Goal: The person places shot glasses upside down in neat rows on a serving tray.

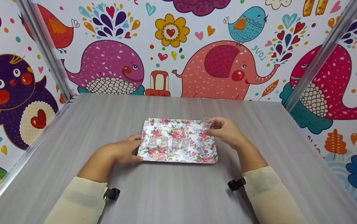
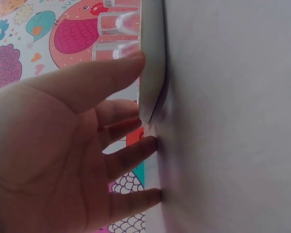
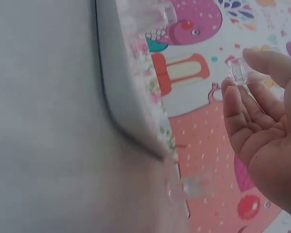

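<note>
A floral tray (image 1: pixel 197 155) lies on the table with several small clear shot glasses (image 1: pixel 174 145) in a row on its left half. My left hand (image 1: pixel 124 151) rests at the tray's left end, the thumb touching the rim near the front corner (image 2: pixel 136 63) and the other fingers spread, with the lower ones down by the table. Over the tray's far right corner, my right hand (image 1: pixel 225 130) pinches another clear shot glass (image 3: pixel 237 71) between thumb and fingers. A further clear glass (image 3: pixel 189 188), blurred, shows beyond the tray's end in the right wrist view; in the head view it is hidden.
The grey wood-grain table (image 1: pixel 172 193) meets a cartoon-printed wall (image 1: pixel 166 62) at the back. Metal frame posts (image 1: pixel 46 46) stand at the back left and back right. A black strap device (image 1: pixel 112 194) sits on each sleeve.
</note>
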A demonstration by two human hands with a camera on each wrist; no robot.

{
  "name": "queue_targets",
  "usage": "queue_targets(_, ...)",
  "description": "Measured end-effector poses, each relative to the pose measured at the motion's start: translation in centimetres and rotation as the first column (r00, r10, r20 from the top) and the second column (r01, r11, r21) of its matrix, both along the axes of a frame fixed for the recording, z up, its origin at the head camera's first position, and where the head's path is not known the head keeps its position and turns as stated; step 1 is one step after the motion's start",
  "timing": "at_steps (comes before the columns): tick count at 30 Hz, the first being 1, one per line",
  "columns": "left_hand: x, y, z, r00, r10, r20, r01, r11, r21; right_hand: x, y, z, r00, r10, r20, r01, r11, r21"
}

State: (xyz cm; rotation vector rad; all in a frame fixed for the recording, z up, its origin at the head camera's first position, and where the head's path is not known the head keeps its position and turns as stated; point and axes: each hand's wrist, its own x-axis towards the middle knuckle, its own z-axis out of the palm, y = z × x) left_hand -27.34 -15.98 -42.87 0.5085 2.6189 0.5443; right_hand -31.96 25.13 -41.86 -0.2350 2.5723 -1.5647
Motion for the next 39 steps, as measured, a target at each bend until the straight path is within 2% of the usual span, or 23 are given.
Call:
queue_targets(7,0.1,-0.2,-0.1,1.0,0.008,0.009,-0.008,1.0,-0.002,0.4,-2.3,0.6,0.994,0.091,-0.064,-0.096,0.991,-0.089)
queue_targets(12,0.2,-0.1,0.0,1.0,-0.001,0.0,0.001,1.0,0.003,0.8,-3.1,0.9,0.989,0.126,-0.082,-0.136,0.982,-0.132)
queue_targets(23,0.1,0.0,0.0,1.0,-0.014,-0.019,0.014,1.0,0.002,1.2,-3.5,0.8,0.981,0.125,-0.152,-0.149,0.975,-0.164)
queue_targets(32,0.2,0.0,0.1,1.0,-0.008,-0.022,0.008,1.0,0.0,1.1,-3.8,0.3,0.974,0.072,-0.215,-0.11,0.979,-0.17)
queue_targets(39,0.2,0.0,0.2,1.0,-0.009,-0.004,0.009,1.0,0.007,0.9,-3.8,-0.2,0.976,0.074,-0.206,-0.106,0.983,-0.148)
